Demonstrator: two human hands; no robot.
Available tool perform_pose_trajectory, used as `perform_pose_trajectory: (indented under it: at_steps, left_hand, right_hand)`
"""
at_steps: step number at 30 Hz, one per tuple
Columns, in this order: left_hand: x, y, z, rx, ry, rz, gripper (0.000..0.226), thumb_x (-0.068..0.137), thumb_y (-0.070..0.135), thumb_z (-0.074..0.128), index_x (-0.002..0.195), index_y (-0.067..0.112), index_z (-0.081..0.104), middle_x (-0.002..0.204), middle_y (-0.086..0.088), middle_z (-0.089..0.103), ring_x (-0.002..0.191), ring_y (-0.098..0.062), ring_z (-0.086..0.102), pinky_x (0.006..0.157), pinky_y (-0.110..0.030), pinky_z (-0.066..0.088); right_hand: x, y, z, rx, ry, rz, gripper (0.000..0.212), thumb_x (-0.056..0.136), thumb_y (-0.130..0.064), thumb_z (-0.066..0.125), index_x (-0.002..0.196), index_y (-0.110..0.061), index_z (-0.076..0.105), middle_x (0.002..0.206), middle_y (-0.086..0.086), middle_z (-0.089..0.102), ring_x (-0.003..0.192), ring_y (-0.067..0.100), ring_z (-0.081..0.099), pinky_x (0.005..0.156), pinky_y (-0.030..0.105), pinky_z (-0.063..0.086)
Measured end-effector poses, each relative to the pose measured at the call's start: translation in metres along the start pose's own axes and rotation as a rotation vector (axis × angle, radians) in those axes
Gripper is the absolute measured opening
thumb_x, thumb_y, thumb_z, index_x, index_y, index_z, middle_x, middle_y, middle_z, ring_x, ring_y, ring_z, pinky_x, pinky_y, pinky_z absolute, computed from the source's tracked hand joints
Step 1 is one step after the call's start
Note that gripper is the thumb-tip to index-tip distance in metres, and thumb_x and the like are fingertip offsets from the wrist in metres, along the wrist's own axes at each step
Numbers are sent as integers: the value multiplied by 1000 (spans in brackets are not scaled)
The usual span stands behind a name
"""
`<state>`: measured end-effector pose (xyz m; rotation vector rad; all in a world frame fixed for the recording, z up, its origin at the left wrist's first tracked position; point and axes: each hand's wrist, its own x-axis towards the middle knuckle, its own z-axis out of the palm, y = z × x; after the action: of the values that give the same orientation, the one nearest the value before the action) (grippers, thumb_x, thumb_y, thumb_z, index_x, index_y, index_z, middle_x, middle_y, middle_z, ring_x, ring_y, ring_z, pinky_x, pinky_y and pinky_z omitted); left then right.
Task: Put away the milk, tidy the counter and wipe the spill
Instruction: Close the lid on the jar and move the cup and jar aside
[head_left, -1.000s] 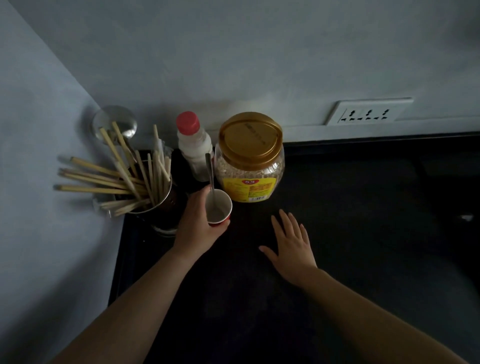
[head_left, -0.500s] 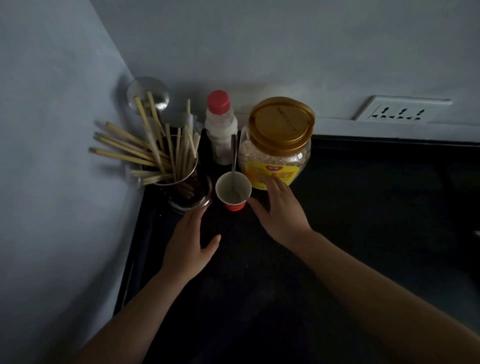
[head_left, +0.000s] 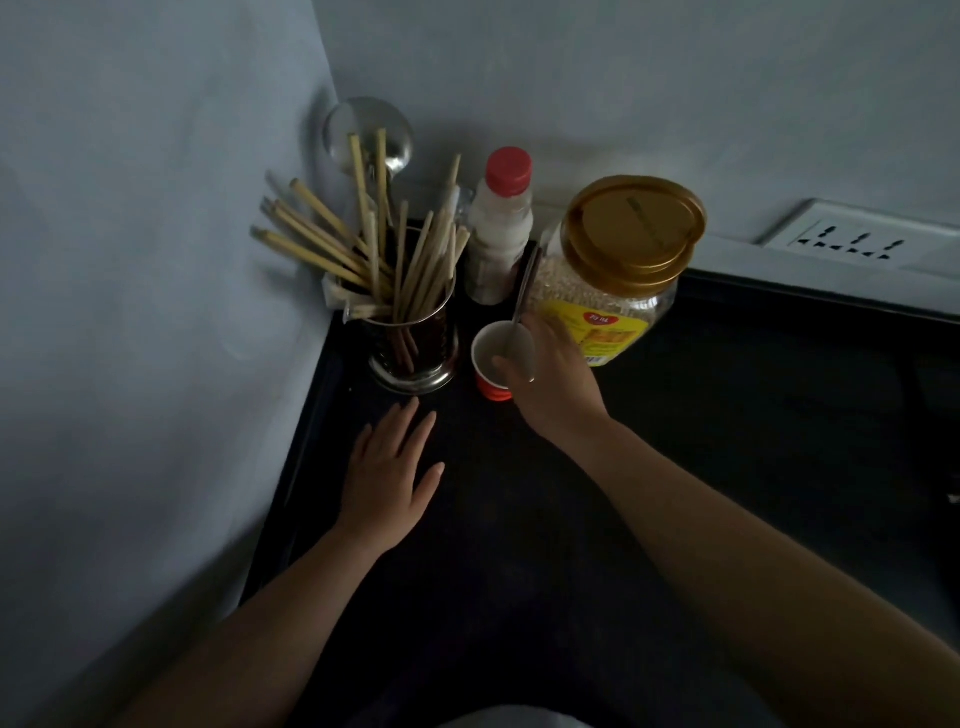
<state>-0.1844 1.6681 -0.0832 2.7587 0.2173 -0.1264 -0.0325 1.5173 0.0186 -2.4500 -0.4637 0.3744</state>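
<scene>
Milk bottle (head_left: 501, 228): red cap, white, upright at twelve o'clock behind paper cup (head_left: 493, 358); base hidden. Right hand (head_left: 550, 379) grips cup's rim, covering the spoon (head_left: 522, 306) bowl. Left hand (head_left: 389, 478) flat, fingers spread, empty.

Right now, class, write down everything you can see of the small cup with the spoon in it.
The cup is small, white inside and red-orange at its base, and looks like paper. It stands upright on the dark counter, in front of the bottle, between the chopstick holder and the jar. A metal spoon leans in it, handle pointing back. The right hand wraps its right side, thumb over the rim. Whether it holds anything is too dim to tell.
</scene>
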Motion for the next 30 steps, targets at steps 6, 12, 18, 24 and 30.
perform_pose_trajectory:
  at_steps: [6, 12, 18, 24, 30]
  left_hand:
    - [0, 0, 2, 15, 14, -18, 60, 92, 49, 28, 145, 23, 26, 157, -3, 19, 144, -17, 9, 114, -41, 11]
    - [-1, -1, 2, 14, 18, -19, 59, 92, 49, 30, 145, 24, 28, 157, -2, 20, 143, -13, 7, 114, -40, 11]
    - [0, -2, 4, 10, 28, -18, 59, 92, 49, 31, 145, 24, 28, 157, 0, 19, 143, -11, 5, 114, -38, 9]
    - [0, -2, 3, 8, 21, -22, 59, 92, 51, 29, 146, 27, 24, 157, 2, 14, 143, -13, 5, 114, -38, 9]
    - [0, -2, 2, 18, 23, -15, 60, 91, 51, 30, 145, 25, 28, 156, 0, 19, 143, -16, 12, 113, -40, 14]
  right_hand:
    - [11, -3, 2, 68, 108, 47, 33, 89, -30, 54, 118, -15, 51, 113, 2, 58, 104, 20, 56, 82, 37, 50]
    - [19, -17, 9, 41, 290, 183, 16, 89, -33, 56, 81, -19, 59, 70, -6, 55, 65, 14, 51, 46, 22, 28]
    - [19, -19, 3, 186, 288, 80, 15, 87, -25, 61, 86, -12, 68, 79, 0, 66, 70, 13, 57, 57, 24, 38]
    - [11, -27, -35, 338, 281, -65, 10, 83, -22, 67, 89, -14, 70, 80, -7, 69, 75, 0, 62, 68, 15, 48]
    - [16, -67, -83, 437, 418, -264, 11, 82, -16, 68, 94, -14, 68, 78, -18, 63, 74, -6, 62, 67, 10, 49]
